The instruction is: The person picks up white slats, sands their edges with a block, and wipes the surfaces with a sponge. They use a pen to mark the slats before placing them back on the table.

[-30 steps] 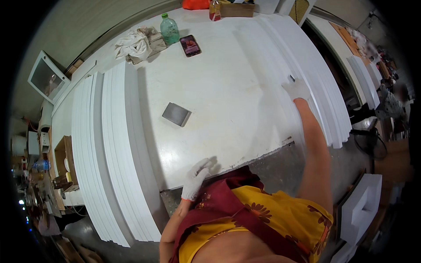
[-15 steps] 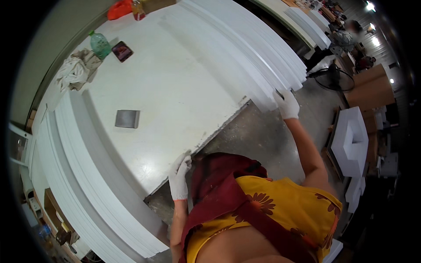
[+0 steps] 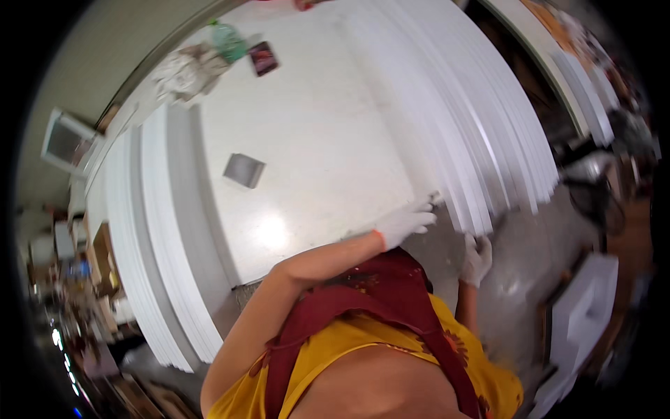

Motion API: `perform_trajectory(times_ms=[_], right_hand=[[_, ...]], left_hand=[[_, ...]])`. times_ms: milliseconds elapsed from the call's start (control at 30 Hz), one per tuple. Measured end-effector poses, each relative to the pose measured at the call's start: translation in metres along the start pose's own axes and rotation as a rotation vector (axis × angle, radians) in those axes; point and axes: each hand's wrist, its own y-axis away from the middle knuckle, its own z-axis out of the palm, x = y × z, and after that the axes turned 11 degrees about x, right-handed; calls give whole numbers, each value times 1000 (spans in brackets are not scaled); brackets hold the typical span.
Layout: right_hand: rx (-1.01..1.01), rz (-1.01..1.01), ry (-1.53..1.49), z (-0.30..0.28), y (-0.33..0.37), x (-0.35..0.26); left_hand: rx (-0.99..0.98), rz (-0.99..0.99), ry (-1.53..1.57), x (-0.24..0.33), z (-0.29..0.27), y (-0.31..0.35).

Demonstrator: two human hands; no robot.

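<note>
My left hand (image 3: 408, 225), in a white knit glove with an orange cuff, reaches across in front of me over the near edge of the white table (image 3: 314, 153). Its fingers are stretched out toward the right-hand stack and hold nothing. At the near end of that stack, my right hand (image 3: 477, 261), gloved too, has its fingers bent around the end of a long white board (image 3: 464, 199). Several similar boards lie side by side there, their near ends jutting past the table edge. Motion softens the picture around both hands.
Another stack of long white boards (image 3: 171, 209) runs along the table's left side. A grey square block (image 3: 243, 170), a phone (image 3: 264, 59), a green bottle (image 3: 228, 43) and a crumpled cloth (image 3: 187, 73) lie on the table. White foam-like pieces (image 3: 583, 307) stand at the right.
My left hand has swung right along the table edge, from its near corner toward the right stack. My right hand has come from the stack's side to a board's near end. The view has turned.
</note>
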Motion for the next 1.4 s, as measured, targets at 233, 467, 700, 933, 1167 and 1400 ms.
perform_trajectory(times_ms=[233, 467, 700, 933, 1167, 1400], right_hand=[[-41, 179, -183, -5, -2, 5], [-175, -22, -70, -14, 1, 9], [-168, 695, -378, -13, -18, -14], [-197, 961, -511, -16, -3, -24], [-680, 110, -147, -32, 10, -10], [-1038, -49, -191, -29, 3, -51]], left_hand=[[74, 176, -201, -3, 30, -71], [247, 218, -446, 20, 54, -50], [180, 127, -188, 9, 52, -65], [161, 87, -197, 24, 55, -46], [388, 247, -313, -4, 76, -30], [482, 150, -144, -22, 87, -50]])
